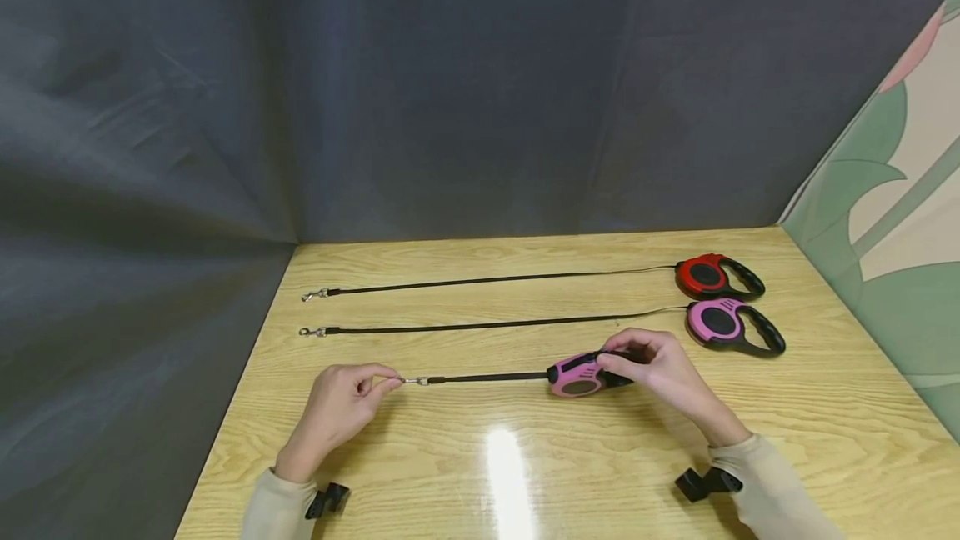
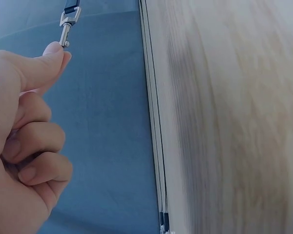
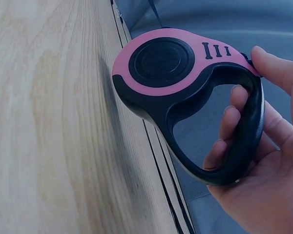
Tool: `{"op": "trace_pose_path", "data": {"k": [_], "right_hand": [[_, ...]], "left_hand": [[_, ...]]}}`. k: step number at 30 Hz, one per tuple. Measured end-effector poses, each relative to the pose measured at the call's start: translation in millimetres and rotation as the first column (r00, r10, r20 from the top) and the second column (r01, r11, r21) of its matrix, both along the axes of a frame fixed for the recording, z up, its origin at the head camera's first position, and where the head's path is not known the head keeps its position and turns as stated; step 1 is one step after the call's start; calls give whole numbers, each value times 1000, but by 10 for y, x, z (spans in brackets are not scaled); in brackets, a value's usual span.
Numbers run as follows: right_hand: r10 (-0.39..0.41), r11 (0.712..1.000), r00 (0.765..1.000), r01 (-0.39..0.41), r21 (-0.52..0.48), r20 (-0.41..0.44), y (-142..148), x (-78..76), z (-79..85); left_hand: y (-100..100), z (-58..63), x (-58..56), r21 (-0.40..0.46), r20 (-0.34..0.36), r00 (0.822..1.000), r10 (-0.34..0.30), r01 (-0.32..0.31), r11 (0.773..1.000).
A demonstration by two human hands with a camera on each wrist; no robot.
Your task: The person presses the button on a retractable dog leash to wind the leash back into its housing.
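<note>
My left hand (image 1: 337, 408) pinches the tip of a silver snap hook (image 2: 65, 34) between thumb and forefinger, its other fingers curled in. From that hook a black strap (image 1: 491, 377) runs rightward, fairly straight, into a pink and black retractable dog leash (image 1: 573, 375). My right hand (image 1: 670, 375) has its fingers wrapped round the leash's black loop handle (image 3: 251, 131). In the right wrist view its thumb lies at the top of the casing, by the end of the handle. The casing is held up off the wooden table (image 1: 420, 457).
Farther back lie a red retractable leash (image 1: 705, 275) and a second pink one (image 1: 716, 321), casings at right. Their straps stretch left, roughly parallel, to metal hooks (image 1: 315, 294) near the table's left side. Dark cloth (image 1: 465, 90) stands behind the table and along its left.
</note>
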State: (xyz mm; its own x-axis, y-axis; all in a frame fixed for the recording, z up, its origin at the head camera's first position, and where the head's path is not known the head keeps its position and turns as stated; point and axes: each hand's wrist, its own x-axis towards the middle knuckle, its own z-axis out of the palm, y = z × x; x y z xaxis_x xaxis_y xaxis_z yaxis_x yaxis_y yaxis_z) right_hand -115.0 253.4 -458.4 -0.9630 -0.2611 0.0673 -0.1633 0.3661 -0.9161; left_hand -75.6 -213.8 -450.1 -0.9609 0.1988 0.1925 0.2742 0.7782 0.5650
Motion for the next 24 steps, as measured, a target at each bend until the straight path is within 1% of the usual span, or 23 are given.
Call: {"op": "trace_pose_path", "data": {"k": [7, 14, 24], "right_hand": [[-2, 1000, 1000, 2, 2, 11, -18, -3, 10], [5, 1000, 1000, -5, 1, 19, -38, -7, 25], [7, 1000, 1000, -7, -10, 18, -74, -17, 10]], "left_hand": [[36, 2, -7, 8, 17, 1000, -2, 2, 1000], [55, -21, -21, 5, -20, 1000, -22, 22, 1000], [76, -13, -38, -14, -48, 998, -41, 41, 999]]}}
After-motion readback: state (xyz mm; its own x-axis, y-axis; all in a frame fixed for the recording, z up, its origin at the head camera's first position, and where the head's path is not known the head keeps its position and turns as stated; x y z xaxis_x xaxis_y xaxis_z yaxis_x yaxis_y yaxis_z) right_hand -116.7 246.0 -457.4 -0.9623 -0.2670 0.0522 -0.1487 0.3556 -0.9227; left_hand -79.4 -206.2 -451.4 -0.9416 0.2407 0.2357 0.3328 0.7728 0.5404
